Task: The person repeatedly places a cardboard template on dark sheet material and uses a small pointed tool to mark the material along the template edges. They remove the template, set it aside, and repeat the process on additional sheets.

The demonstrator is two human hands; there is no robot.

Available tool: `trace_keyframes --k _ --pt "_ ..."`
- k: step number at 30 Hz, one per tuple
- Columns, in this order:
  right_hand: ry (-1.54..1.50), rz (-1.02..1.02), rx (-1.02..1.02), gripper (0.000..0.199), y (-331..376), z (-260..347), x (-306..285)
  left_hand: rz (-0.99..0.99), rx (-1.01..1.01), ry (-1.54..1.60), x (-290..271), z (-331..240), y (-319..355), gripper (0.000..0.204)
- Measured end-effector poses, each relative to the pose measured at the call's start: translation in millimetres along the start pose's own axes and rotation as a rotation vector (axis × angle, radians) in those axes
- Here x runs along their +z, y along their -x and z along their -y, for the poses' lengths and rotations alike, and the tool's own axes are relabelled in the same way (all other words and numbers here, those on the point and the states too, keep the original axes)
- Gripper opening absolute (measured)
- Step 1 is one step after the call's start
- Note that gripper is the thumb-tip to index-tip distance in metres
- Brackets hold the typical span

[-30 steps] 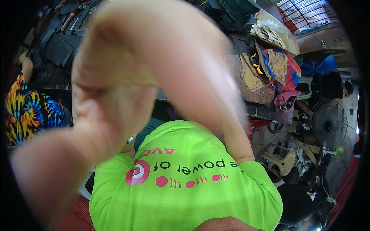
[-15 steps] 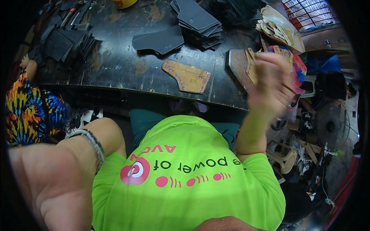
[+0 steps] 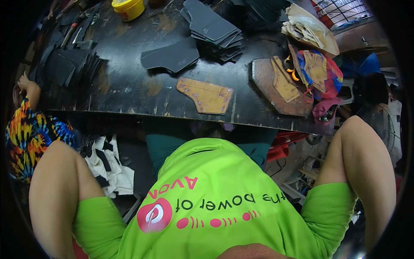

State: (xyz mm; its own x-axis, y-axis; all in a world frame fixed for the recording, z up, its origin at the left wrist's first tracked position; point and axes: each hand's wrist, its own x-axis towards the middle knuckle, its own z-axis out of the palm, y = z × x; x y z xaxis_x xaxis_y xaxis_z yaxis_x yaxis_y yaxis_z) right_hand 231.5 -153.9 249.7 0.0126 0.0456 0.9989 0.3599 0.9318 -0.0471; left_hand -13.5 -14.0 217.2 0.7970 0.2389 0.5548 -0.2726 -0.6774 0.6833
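Fingers, out of view, are well apart from the tan template (image 3: pixel 208 95).

Gap between tan template (image 3: pixel 206 96) and brown board (image 3: pixel 263 81), grey stack (image 3: pixel 210 23) beyond

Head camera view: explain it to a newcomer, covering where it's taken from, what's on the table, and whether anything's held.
No robot here: a person wears this wide fisheye camera on their head, looking down, so straight edges bend. The green shirt is the wearer's own. Their left arm and right arm bend at the sides; both hands are out of view, so I cannot tell what they hold. On the dark table lie a flat tan piece, dark flat pieces and a yellow tub. The patterned sleeve at left is another person's.
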Motion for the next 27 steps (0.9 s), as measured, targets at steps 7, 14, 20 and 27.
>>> trace_keyframes --k 7,14,20,27 --pt "0.008 0.037 0.179 0.008 34 -9 -5 0.008 0.012 0.009 0 11 2 0.020" --pt "-0.001 0.062 0.325 0.009 63 -17 -7 -0.020 0.033 0.016 0 16 1 0.020" --pt "-0.010 0.076 0.433 0.009 85 -23 -11 -0.077 0.022 0.056 2 22 8 0.021" --pt "0.002 0.106 0.575 0.009 111 -41 -4 -0.250 0.074 0.097 -6 20 5 0.021"
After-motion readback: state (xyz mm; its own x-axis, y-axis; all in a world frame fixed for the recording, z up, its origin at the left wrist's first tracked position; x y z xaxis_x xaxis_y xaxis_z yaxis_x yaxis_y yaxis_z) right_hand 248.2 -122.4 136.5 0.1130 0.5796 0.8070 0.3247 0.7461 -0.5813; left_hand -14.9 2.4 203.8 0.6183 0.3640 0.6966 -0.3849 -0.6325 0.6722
